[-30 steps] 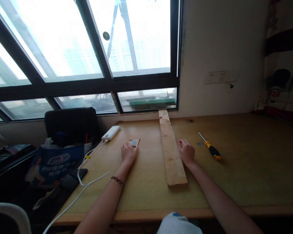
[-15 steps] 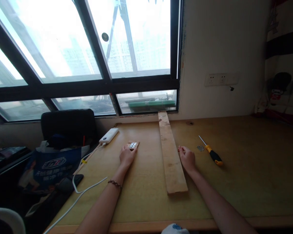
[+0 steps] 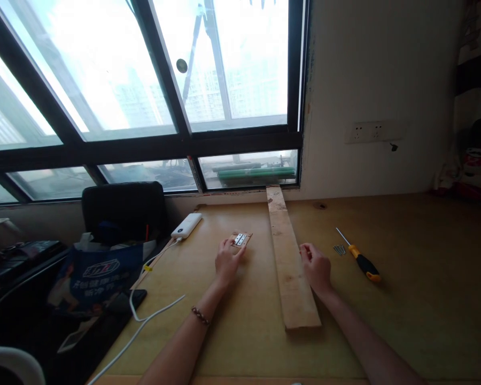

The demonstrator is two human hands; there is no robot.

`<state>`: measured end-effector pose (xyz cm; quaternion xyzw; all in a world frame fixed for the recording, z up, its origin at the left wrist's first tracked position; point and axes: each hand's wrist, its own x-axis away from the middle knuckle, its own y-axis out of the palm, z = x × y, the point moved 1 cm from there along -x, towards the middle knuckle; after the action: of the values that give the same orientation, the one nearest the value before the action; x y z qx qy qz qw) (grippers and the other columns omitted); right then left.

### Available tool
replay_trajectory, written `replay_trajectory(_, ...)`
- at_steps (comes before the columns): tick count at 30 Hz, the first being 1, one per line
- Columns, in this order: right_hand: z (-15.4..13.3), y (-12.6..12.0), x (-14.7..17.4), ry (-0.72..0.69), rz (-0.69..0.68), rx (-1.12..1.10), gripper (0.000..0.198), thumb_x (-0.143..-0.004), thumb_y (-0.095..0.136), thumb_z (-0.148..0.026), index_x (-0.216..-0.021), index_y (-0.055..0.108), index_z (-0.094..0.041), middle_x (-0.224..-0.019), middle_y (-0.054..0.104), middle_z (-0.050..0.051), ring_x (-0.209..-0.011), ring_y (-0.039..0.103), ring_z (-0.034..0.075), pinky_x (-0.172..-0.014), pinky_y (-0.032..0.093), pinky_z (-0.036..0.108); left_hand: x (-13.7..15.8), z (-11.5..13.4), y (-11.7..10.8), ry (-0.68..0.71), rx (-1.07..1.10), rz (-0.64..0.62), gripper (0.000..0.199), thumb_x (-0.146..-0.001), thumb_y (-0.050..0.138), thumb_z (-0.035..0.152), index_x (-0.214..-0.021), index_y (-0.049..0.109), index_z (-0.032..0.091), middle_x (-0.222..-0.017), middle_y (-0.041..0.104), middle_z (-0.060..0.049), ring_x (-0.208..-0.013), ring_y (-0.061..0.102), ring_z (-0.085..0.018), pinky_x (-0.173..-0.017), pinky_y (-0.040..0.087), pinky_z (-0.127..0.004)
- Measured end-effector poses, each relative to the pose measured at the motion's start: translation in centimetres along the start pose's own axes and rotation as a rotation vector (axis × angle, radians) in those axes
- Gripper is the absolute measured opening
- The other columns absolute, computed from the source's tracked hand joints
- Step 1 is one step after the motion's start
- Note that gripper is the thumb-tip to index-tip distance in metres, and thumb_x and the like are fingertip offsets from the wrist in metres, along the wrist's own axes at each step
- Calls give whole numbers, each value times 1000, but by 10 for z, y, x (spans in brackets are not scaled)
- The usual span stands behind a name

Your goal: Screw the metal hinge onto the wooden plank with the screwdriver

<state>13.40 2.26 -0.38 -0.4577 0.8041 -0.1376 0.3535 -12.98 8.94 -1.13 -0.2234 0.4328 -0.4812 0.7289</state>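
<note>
My left hand (image 3: 227, 263) is closed around the near side of a small wooden piece. On that piece lies a silver metal hinge (image 3: 241, 239) with visible holes. A long pale wooden plank (image 3: 292, 267) lies to the right of this hand, running from the window sill toward me. Beside the plank's right edge, my right hand (image 3: 316, 269) is curled with fingertips pinched together; anything between them is too small to make out. Several screws (image 3: 339, 249) lie on the table to its right. Past them is a yellow-and-black screwdriver (image 3: 364, 262), its shaft pointing away.
A white power bank (image 3: 187, 225) with a white cable (image 3: 144, 321) lies on the left of the wooden table (image 3: 420, 267). Left of the table are a black chair (image 3: 122, 200) and a blue bag (image 3: 100, 272). The window and wall bound the far side.
My left hand has moved right, toward the plank, with the hinge and small wooden piece. The right hand stays by the plank's edge. The whole view has shifted slightly.
</note>
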Motion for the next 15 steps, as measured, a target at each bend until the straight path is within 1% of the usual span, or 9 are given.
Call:
replay_trajectory(2, -12, -2, 4, -60, 0, -45, 31, -86, 36, -37, -84, 60, -17, -81, 65, 8, -72, 58, 17, -67, 38, 25, 9, 11, -2, 20, 56, -34, 40, -75, 50, 49, -103, 56, 21, -117, 51, -8, -104, 52, -22, -85, 42, -30)
replay_trajectory(4, -26, 1, 6, -48, -40, -154, 30, -86, 38, -37, -83, 60, -17, -80, 64, 8, -71, 58, 17, -67, 41, 26, 17, 22, -4, 58, 116, -57, 39, -75, 51, 49, -102, 56, 22, -117, 51, -9, -104, 52, -22, -86, 42, -31)
replay_trajectory(6, -39, 11, 6, 66, -141, -333, 29, -83, 42, -38, -90, 58, -15, -81, 64, 9, -68, 59, 17, -61, 44, 25, 24, 32, -7, 89, 173, -66, 38, -75, 52, 48, -103, 56, 22, -118, 50, -9, -105, 52, -23, -87, 41, -32)
replay_trajectory(8, -53, 28, 5, 257, -269, -529, 34, -78, 50, -37, -103, 53, -13, -86, 64, 10, -66, 61, 17, -55, 46, 25, 29, 38, -9, 103, 232, -56, 37, -74, 54, 46, -103, 56, 22, -118, 50, -9, -106, 52, -23, -89, 40, -33)
replay_trajectory(9, -61, 38, 3, 361, -322, -636, 38, -76, 53, -34, -107, 51, -12, -89, 64, 11, -67, 62, 17, -55, 47, 25, 30, 40, -9, 106, 263, -47, 37, -73, 55, 45, -102, 57, 23, -118, 51, -9, -107, 51, -23, -89, 40, -33)
replay_trajectory(10, -68, 48, 2, 458, -373, -750, 39, -75, 56, -32, -107, 51, -11, -90, 64, 11, -70, 62, 17, -57, 49, 24, 32, 42, -10, 105, 294, -38, 36, -73, 56, 44, -102, 57, 23, -118, 51, -9, -108, 51, -24, -90, 39, -33)
replay_trajectory(12, -84, 68, -1, 580, -469, -972, 31, -73, 57, -28, -98, 56, -11, -89, 65, 10, -74, 62, 15, -63, 49, 23, 34, 43, -11, 89, 339, -25, 36, -72, 58, 42, -102, 57, 23, -119, 50, -9, -109, 50, -24, -91, 39, -34)
replay_trajectory(13, -90, 77, -2, 616, -485, -1050, 26, -71, 58, -27, -93, 58, -12, -87, 65, 9, -73, 62, 14, -64, 49, 22, 34, 44, -12, 79, 346, -23, 36, -71, 59, 40, -103, 57, 23, -120, 50, -9, -110, 49, -25, -91, 39, -35)
replay_trajectory(15, -101, 91, -3, 666, -450, -1135, 21, -68, 59, -23, -87, 60, -13, -83, 66, 6, -70, 61, 13, -64, 49, 22, 35, 43, -13, 79, 333, -27, 36, -71, 59, 37, -105, 56, 24, -122, 48, -9, -112, 47, -25, -91, 39, -36)
